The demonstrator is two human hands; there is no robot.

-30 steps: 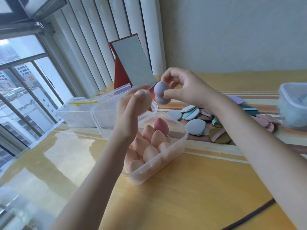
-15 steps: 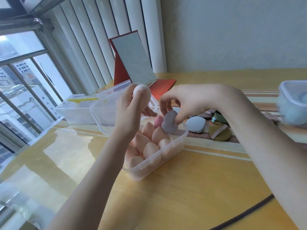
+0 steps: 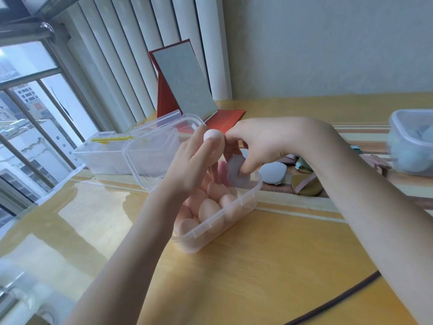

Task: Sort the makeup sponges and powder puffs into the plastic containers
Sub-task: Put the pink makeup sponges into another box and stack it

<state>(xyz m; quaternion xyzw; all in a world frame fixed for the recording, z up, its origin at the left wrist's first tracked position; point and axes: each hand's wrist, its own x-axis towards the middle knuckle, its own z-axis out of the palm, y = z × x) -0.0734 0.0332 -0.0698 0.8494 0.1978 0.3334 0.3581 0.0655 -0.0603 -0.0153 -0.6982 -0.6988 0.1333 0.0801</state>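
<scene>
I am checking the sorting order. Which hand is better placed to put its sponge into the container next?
Probably the right hand: it pinches the grey sponge already at the clear container's far rim. The left hand holds its pink sponge higher up.

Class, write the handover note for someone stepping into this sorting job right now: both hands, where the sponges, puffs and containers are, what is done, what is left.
Left hand holds a pale pink sponge above the open container.
Right hand pinches a grey sponge at that container's far end, not yet released.
Done: peach sponges already fill the container.
Left: release both sponges; the powder puffs lie loose on the table. A second container stands at the right, another clear box at the left.
</scene>
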